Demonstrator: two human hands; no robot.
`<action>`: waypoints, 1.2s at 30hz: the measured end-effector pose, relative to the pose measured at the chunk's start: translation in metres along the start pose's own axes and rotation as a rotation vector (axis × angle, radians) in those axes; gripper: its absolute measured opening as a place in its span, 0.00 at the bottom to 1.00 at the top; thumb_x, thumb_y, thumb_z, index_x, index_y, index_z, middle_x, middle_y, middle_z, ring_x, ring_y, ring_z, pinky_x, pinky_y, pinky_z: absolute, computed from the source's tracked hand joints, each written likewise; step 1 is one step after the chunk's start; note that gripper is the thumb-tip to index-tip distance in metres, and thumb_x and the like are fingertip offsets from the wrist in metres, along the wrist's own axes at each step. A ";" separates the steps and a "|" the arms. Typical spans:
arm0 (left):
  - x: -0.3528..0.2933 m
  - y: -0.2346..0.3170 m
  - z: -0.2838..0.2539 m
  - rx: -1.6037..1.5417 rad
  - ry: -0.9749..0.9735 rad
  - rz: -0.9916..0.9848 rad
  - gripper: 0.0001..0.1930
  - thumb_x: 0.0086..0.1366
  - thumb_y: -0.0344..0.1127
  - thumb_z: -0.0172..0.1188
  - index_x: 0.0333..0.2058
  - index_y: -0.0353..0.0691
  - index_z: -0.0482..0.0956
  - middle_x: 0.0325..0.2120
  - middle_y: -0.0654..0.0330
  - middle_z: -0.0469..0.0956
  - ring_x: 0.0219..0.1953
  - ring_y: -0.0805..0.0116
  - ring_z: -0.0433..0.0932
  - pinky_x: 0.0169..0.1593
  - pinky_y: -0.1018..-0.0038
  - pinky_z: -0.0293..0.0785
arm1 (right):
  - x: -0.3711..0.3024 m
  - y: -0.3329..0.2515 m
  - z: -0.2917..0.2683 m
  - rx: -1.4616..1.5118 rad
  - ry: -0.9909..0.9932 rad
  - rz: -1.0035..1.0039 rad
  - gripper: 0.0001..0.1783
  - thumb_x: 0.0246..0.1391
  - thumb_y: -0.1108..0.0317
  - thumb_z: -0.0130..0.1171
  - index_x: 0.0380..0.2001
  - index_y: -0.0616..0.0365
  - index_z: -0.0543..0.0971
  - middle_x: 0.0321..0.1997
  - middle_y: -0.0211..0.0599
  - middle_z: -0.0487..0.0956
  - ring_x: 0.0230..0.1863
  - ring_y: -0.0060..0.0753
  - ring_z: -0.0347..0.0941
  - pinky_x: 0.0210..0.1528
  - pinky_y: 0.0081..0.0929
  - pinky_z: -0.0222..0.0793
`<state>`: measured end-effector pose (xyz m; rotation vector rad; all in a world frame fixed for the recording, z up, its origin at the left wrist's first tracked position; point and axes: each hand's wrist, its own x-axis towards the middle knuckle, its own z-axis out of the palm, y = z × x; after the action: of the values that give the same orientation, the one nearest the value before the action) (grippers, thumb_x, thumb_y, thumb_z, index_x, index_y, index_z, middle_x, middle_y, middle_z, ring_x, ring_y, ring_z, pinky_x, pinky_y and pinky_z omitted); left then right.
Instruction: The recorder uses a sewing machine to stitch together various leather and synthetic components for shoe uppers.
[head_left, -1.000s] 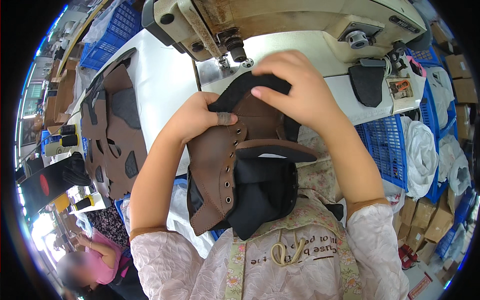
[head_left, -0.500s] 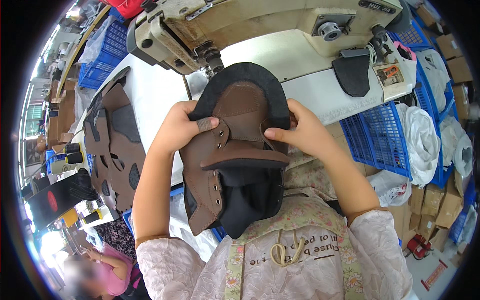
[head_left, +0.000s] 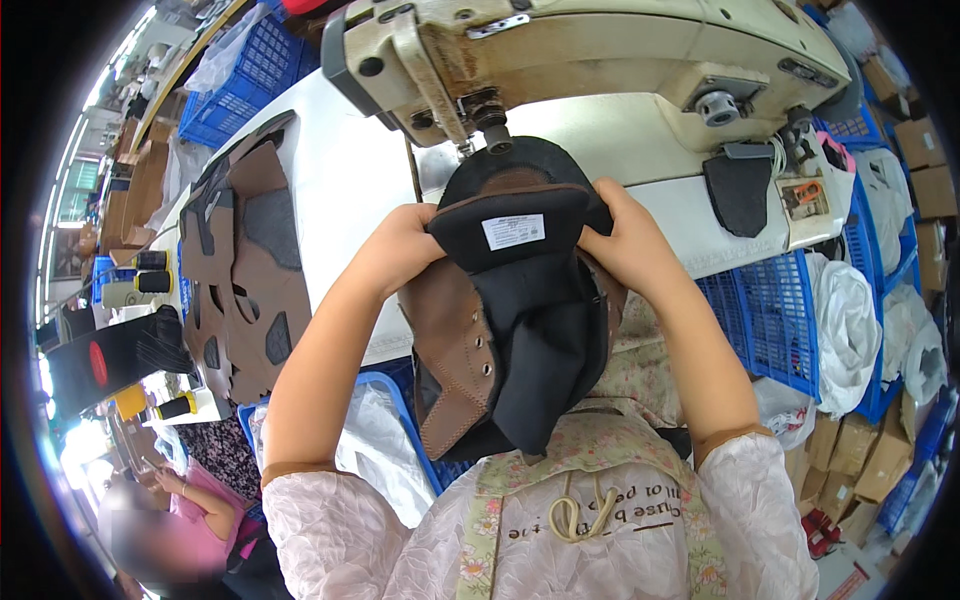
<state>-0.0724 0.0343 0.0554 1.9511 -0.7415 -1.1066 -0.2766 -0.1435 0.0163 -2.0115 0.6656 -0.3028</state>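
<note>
Between both hands I hold a brown and black shoe upper (head_left: 450, 325) in front of the sewing machine (head_left: 590, 60). Its tongue is turned up, and a white label (head_left: 514, 232) shows on the black lining. My left hand (head_left: 405, 250) is closed on the upper's left side, fingertips hidden behind it. On the opposite side my right hand (head_left: 630, 235) grips the edge, thumb in front. Metal eyelets run down the brown side flap. The black toe edge lies just under the machine's needle area.
Brown and dark cut pieces (head_left: 255, 270) lie on the white table at the left. A black piece (head_left: 738, 195) rests on the right. Blue crates (head_left: 765, 320) with white bags stand at the right. A person in pink (head_left: 200, 525) sits at the lower left.
The shoe upper has tipped, its tongue flipping up so the label shows and the brown toe is mostly covered. Both hands still hold it. The whole view has shifted slightly.
</note>
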 end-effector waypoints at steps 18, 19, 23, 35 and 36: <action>0.019 -0.007 0.013 0.159 0.020 -0.174 0.18 0.52 0.36 0.72 0.36 0.27 0.83 0.28 0.49 0.83 0.28 0.63 0.82 0.35 0.68 0.77 | -0.029 -0.099 -0.026 -0.089 -0.363 -0.279 0.16 0.52 0.59 0.66 0.37 0.60 0.81 0.43 0.43 0.79 0.45 0.45 0.76 0.50 0.34 0.69; 0.019 -0.005 0.013 0.166 0.007 -0.186 0.18 0.52 0.36 0.72 0.36 0.27 0.83 0.29 0.49 0.83 0.28 0.63 0.82 0.35 0.68 0.78 | -0.030 -0.100 -0.020 -0.017 -0.311 -0.300 0.16 0.52 0.58 0.65 0.36 0.61 0.81 0.41 0.42 0.79 0.44 0.45 0.76 0.48 0.34 0.70; 0.025 0.004 0.006 0.123 -0.047 -0.223 0.20 0.50 0.37 0.73 0.37 0.27 0.83 0.30 0.49 0.83 0.30 0.62 0.82 0.37 0.69 0.78 | -0.018 -0.099 -0.024 -0.017 -0.490 -0.215 0.17 0.54 0.62 0.64 0.44 0.62 0.81 0.51 0.44 0.77 0.49 0.43 0.74 0.52 0.32 0.68; 0.050 -0.020 -0.007 0.234 0.165 -0.125 0.19 0.52 0.45 0.71 0.26 0.31 0.80 0.21 0.53 0.78 0.25 0.65 0.76 0.31 0.67 0.71 | 0.016 -0.095 -0.023 -0.007 -0.413 -0.381 0.16 0.56 0.65 0.62 0.45 0.65 0.81 0.45 0.42 0.81 0.46 0.40 0.76 0.50 0.30 0.70; 0.054 -0.022 -0.007 0.245 0.187 -0.111 0.19 0.52 0.45 0.71 0.26 0.31 0.80 0.21 0.53 0.78 0.24 0.64 0.77 0.31 0.67 0.71 | 0.022 -0.096 -0.025 -0.014 -0.405 -0.383 0.16 0.56 0.65 0.62 0.45 0.65 0.81 0.44 0.42 0.81 0.46 0.40 0.76 0.49 0.30 0.70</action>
<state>-0.0393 0.0064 0.0157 2.2912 -0.7001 -0.9154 -0.2386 -0.1362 0.1099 -2.1222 0.0278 -0.1051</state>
